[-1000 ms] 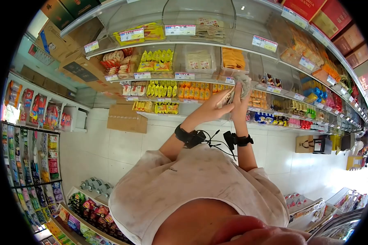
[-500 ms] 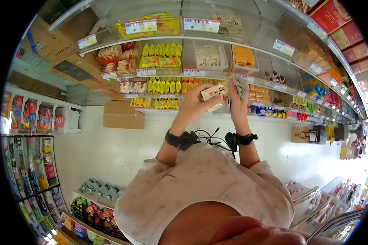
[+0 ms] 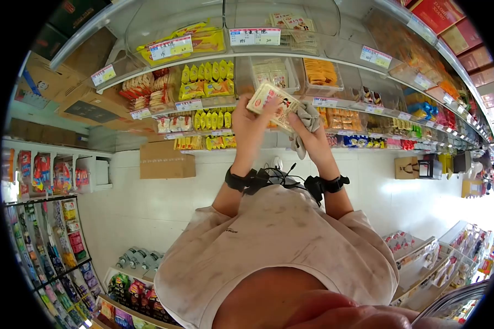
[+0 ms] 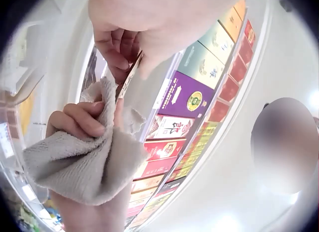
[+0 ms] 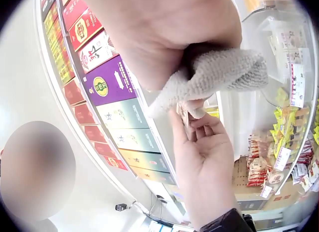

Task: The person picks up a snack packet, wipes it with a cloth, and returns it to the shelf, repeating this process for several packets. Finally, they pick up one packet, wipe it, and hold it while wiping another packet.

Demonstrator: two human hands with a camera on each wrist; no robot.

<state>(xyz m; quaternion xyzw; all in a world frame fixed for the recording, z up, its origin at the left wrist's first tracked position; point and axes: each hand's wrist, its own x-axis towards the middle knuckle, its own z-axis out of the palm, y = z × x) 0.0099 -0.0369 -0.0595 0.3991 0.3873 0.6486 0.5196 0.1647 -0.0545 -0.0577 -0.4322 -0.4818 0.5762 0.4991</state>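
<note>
My left hand (image 3: 248, 131) grips a flat, cream-coloured snack packet (image 3: 274, 103) by its left end, its printed face turned up in the head view. A crumpled grey cloth (image 3: 308, 116) is bunched in my right hand (image 3: 315, 147), right at the packet's other end. Seen from the left wrist, the cloth (image 4: 89, 167) hangs in folds from the curled right fingers (image 4: 82, 117), while the packet (image 4: 130, 75) shows edge-on between left thumb and fingers. The right wrist view has the cloth (image 5: 214, 75) covering part of the packet, with the left hand (image 5: 202, 152) beyond it.
Beyond the hands, a shelf holds a clear bin (image 3: 293, 74) of similar packets, orange packs (image 3: 320, 71) and yellow packs (image 3: 206, 88). Price tags (image 3: 255, 37) line the shelf edges. A cardboard box (image 3: 167, 160) stands on the floor to the left; black cables (image 3: 282, 176) hang between the wrists.
The packet has swung up and over to the left, from close between the hands to held face up. The left hand moved slightly left; the cloth stays in the right hand.
</note>
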